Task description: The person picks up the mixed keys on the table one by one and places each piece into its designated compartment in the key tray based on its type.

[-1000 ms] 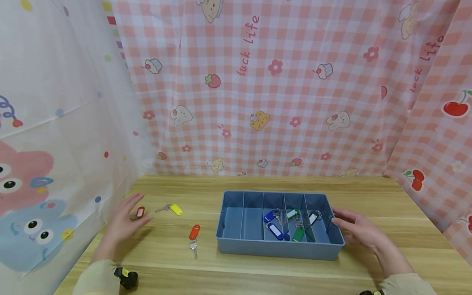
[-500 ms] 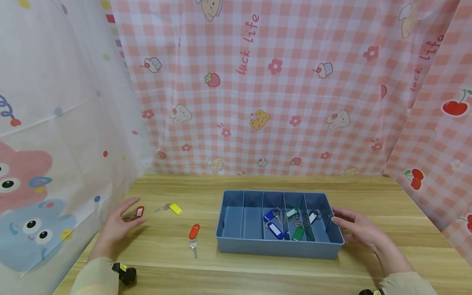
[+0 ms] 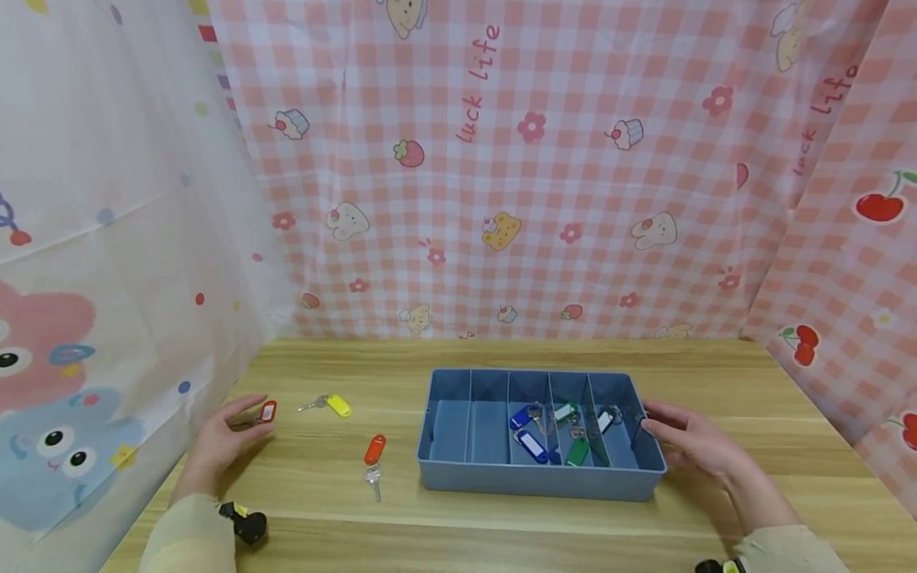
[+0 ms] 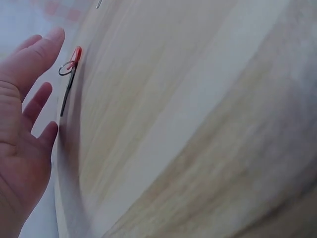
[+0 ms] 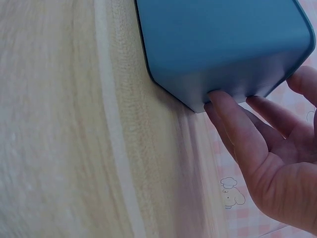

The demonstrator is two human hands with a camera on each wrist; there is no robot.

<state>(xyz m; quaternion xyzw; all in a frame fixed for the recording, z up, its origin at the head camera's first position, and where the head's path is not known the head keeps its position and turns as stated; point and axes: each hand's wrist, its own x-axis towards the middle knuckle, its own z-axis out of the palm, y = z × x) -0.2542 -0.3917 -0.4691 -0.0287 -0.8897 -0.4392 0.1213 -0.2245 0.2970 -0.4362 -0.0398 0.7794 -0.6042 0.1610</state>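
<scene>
My left hand (image 3: 220,442) is spread around a key with a red tag (image 3: 268,411) at the table's left; thumb and fingers stand apart on either side of it. In the left wrist view, the key (image 4: 68,91) and its ring show just beyond the fingers, and no grip on it is seen. My right hand (image 3: 698,446) rests its fingertips against the right end of a blue divided box (image 3: 537,483). Seen from the right wrist, extended fingers (image 5: 233,119) touch the box's outer wall (image 5: 228,44). The box holds keys with blue (image 3: 532,446), green (image 3: 577,453) and black-and-white (image 3: 606,421) tags.
A key with a yellow tag (image 3: 339,406) lies right of my left hand. Nearer the box is a key with an orange-red tag (image 3: 375,450). The wooden table (image 3: 401,533) meets a checked curtain (image 3: 530,183) at the back and a white one (image 3: 143,199) at left.
My left hand has shifted slightly left and toward me, its fingers coming lower around the red-tagged key. The right hand and the box have stayed in place; the head view drifts slightly.
</scene>
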